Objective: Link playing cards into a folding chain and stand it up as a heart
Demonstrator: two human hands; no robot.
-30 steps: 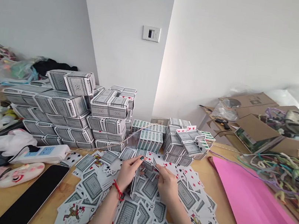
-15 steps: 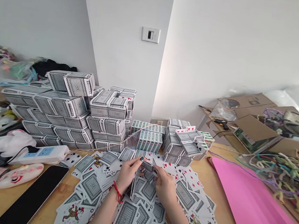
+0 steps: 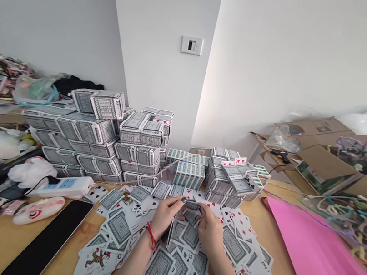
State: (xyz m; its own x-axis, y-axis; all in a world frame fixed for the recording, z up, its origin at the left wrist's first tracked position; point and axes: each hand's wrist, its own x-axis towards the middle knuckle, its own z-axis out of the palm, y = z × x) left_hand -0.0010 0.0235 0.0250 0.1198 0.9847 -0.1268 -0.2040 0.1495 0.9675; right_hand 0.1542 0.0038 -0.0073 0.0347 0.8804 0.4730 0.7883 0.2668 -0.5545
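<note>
Both hands meet over a loose spread of playing cards [image 3: 118, 229], some with grey backs up, others face up. My left hand [image 3: 165, 217], with a red string bracelet at its wrist, pinches the left end of a grey-backed playing card [image 3: 190, 204]. At the other end of that card, my right hand [image 3: 210, 229] is closed with thumb and fingers on it. Below my left hand, a folded card piece [image 3: 168, 234] stands on edge, partly hidden by the palm and wrist.
Stacked blocks of folded cards [image 3: 77, 128] rise at the back left, with a smaller stack [image 3: 224, 178] behind my right hand. A black phone [image 3: 49, 241] and a power strip [image 3: 64, 185] lie left. Pink paper [image 3: 311, 253] and a cardboard box [image 3: 331, 166] are right.
The view has swung slightly left, so everything sits further right. The card between my hands has tilted: its white face with red marks showed before, its grey back now.
</note>
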